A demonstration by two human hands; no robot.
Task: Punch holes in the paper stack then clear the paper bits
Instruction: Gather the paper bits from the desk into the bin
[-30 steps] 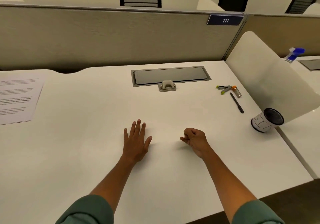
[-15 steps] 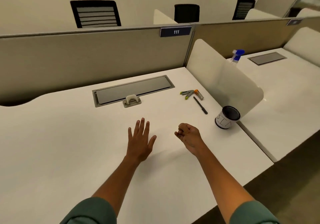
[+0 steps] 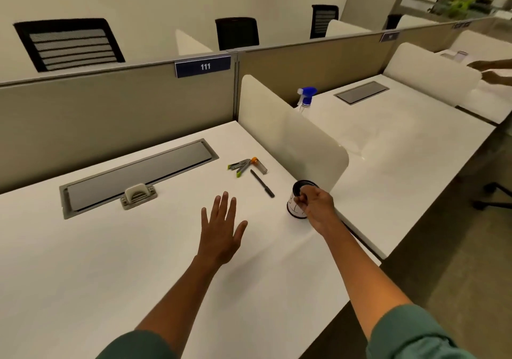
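A small beige hole punch point(image 3: 137, 195) sits on the white desk point(image 3: 110, 261), against the front edge of a grey cable hatch point(image 3: 138, 171). My left hand point(image 3: 220, 231) lies flat on the desk with fingers spread, holding nothing. My right hand point(image 3: 315, 206) hovers at the rim of a white cup with a black inside point(image 3: 294, 210), near the desk's right edge. Its fingertips are pinched together; whatever they hold is too small to see. No paper stack is in view.
A black pen point(image 3: 262, 183) and several small grey, green and orange items point(image 3: 243, 165) lie behind the cup. A white divider point(image 3: 291, 142) borders the desk on the right, with a spray bottle point(image 3: 306, 99) behind it. Another person's hands point(image 3: 493, 71) show at far right.
My view has swung right, so the printed paper on the left has left the frame. My right hand moved from the desk's middle to the cup, still pinched. My left hand stayed flat.
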